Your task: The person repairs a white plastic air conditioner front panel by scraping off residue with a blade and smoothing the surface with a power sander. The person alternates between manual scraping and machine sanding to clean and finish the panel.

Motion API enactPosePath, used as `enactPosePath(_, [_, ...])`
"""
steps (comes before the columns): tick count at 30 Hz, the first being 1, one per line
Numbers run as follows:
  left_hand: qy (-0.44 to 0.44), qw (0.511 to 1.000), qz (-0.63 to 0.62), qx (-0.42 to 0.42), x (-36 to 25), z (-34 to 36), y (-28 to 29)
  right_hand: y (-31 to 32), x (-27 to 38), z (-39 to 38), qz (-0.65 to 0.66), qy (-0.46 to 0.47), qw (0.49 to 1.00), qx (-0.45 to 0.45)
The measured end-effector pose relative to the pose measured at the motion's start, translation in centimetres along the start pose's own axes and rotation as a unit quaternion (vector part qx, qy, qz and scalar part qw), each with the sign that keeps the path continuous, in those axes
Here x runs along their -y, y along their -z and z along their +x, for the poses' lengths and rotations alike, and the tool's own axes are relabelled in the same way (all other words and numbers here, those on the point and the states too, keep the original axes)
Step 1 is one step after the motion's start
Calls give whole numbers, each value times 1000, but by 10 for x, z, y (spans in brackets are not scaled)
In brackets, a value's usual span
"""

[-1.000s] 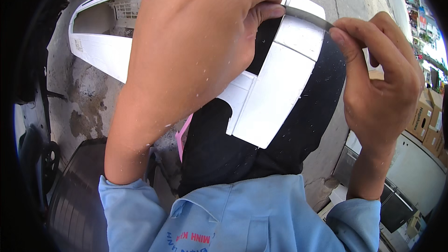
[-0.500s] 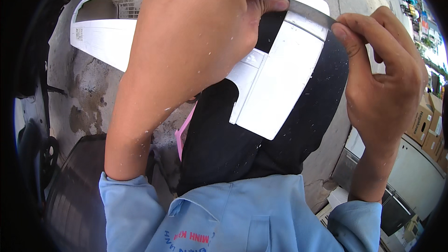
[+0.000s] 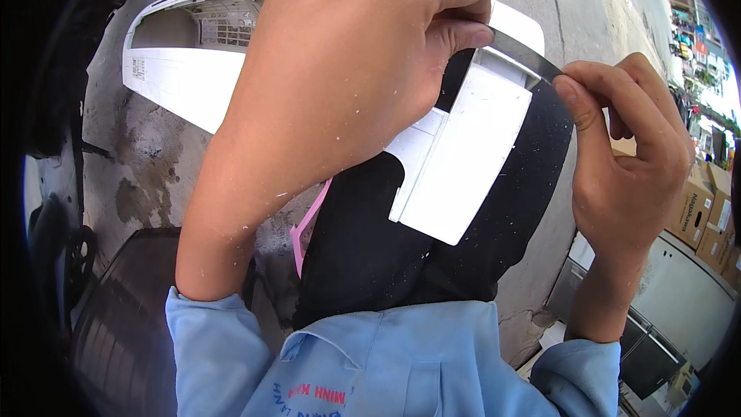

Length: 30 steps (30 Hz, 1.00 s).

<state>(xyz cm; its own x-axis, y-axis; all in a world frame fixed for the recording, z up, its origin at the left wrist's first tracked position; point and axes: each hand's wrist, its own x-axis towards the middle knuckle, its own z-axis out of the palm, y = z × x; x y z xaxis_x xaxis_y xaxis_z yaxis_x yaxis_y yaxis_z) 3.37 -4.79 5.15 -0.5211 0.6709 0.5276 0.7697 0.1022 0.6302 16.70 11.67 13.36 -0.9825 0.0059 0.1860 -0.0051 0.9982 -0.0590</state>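
A thin, flat grey metal strip, like a saw blade (image 3: 526,54), stretches between my two hands. My left hand (image 3: 363,54) pinches its left end between thumb and curled fingers. At the other end, my right hand (image 3: 629,143) grips it with thumb and forefinger. The strip crosses the far part of a white plastic casing (image 3: 480,150), which rests over my black-trousered legs. Along that crossing a step or slot shows in the casing. My left forearm hides the casing's middle, and whether the blade's edge bites into the plastic cannot be made out.
The casing's long far-left part has a grille-lined opening (image 3: 228,25). Something pink (image 3: 299,243) shows beside my left leg. A dark panel (image 3: 127,309) lies at the lower left. Cardboard boxes (image 3: 691,205) stand on a whitish appliance (image 3: 687,286) at the right. White specks dot my arms and trousers.
Both hands and the metal strip have come a little nearer to me, more than the casing has shifted in view. The grip at each end stays the same.
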Motion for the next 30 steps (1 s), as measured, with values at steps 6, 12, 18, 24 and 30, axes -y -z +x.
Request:
enactPosePath(6, [-29, 997, -68, 18, -2, -3, 3, 13, -7, -2, 18, 4, 1000, -19])
enactPosePath(12, [-5, 998, -63, 14, 12, 7, -1, -2, -16, 4, 44, -38, 998, 22])
enactPosePath(18, [17, 998, -41, 49, 29, 29, -9, -20, -38, 32, 19, -39, 999, 25])
enactPosePath(24, [16, 999, -25, 31, 31, 18, -20, -24, -31, 31, 14, -54, 997, 45])
enactPosePath(30, [42, 996, -42, -66, 16, -4, -28, -22, -30, 17, 34, -23, 999, 8])
